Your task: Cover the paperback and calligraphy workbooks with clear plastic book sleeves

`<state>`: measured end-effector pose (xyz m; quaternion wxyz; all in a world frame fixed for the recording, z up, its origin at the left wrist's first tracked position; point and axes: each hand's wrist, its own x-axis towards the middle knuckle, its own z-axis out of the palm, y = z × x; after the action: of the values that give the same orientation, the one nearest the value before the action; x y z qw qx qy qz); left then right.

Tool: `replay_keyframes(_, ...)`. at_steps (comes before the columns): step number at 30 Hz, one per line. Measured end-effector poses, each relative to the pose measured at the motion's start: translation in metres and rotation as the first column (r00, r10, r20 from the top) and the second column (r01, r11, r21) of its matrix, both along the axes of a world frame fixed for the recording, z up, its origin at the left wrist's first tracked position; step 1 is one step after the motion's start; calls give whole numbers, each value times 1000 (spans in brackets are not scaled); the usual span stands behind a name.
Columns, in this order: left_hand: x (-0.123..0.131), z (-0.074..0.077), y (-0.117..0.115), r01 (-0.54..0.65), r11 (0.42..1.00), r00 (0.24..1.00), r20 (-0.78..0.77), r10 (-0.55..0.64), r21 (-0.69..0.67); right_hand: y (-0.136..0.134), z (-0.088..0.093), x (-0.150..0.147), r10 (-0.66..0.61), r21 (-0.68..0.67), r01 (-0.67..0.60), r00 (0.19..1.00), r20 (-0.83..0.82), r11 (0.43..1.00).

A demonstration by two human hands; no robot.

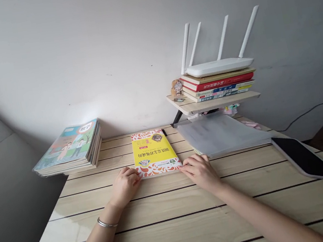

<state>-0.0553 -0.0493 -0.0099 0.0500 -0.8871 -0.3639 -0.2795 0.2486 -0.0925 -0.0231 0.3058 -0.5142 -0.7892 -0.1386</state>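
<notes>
A yellow book [154,150] with red-and-white patterned bands lies flat on the wooden table [175,201], its cover title upside down to me. At its near left corner, my left hand [126,187] has its fingers closed on the edge; a silver bangle is on that wrist. My right hand [200,171] pinches the near right corner in the same way. Both thumbs and part of the fingertips are hard to make out against the book. The book appears to rest on the tabletop.
Left is a stack of textbooks [69,146]. Right of the yellow book lie a translucent folder [225,133] and a dark-screened tablet [307,158]. Behind them, a small raised shelf [217,102] bears stacked books [220,83], a white router [220,66] and a little figurine [177,87].
</notes>
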Motion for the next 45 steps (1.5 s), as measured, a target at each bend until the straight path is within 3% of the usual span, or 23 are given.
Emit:
replay_keyframes(7,0,-2,0,2,996,992,126,9,-91,1,-4,-1,51,-10,-52,996,-71,999)
replay_keyframes(10,0,-5,-1,-9,967,962,261,77,-253,1,-5,0,147,-69,-168,961,-232,983)
replay_keyframes(12,-1,-7,0,20,897,909,381,168,-442,6,-6,0,157,-154,-233,907,-391,960)
replay_keyframes(15,-2,-8,3,88,697,776,487,400,-712,21,-7,1,-66,-366,-199,798,-599,909)
replay_keyframes(17,0,-6,2,154,590,690,513,510,-793,34,-6,0,-243,-503,-148,738,-630,852)
replay_keyframes(19,6,-3,0,216,549,624,547,558,-807,43,-4,-3,-309,-572,-130,733,-605,810)
replay_keyframes(23,13,2,-3,163,597,577,567,587,-785,38,-2,-20,-311,-598,-102,777,-547,795)
replay_keyframes(26,4,1,4,14,676,568,562,601,-737,27,3,-37,-269,-658,-180,810,-520,731)
replay_keyframes(28,-6,2,10,-149,710,513,561,650,-688,30,13,-45,-175,-673,-221,866,-468,706)
replay_keyframes(29,-10,4,11,-248,713,477,558,679,-656,37,20,-47,-135,-659,-203,896,-424,724)
replay_keyframes(31,-16,11,9,-392,676,432,523,735,-624,61,33,-45,-141,-541,-55,939,-314,839)
replay_keyframes(33,-15,20,0,-307,604,493,420,762,-735,93,43,-39,-212,-485,46,933,-292,873)
replay_keyframes(35,-8,28,-11,-24,425,640,313,702,-905,126,45,-33,-259,-472,102,924,-281,876)
replay_keyframes(36,-3,29,-16,107,321,699,301,649,-941,141,43,-31,-274,-473,117,921,-277,873)
replay_keyframes(37,3,29,-21,192,255,730,312,609,-948,153,40,-30,-285,-478,128,919,-273,869)
replay_keyframes(38,8,28,-25,238,236,736,333,589,-942,164,36,-29,-295,-486,135,917,-269,864)
replay_keyframes(42,23,13,-27,294,350,636,456,623,-889,188,21,-30,-326,-533,146,908,-262,833)
replay_keyframes(45,24,3,-23,325,389,549,507,664,-862,195,17,-28,-359,-575,155,897,-260,803)
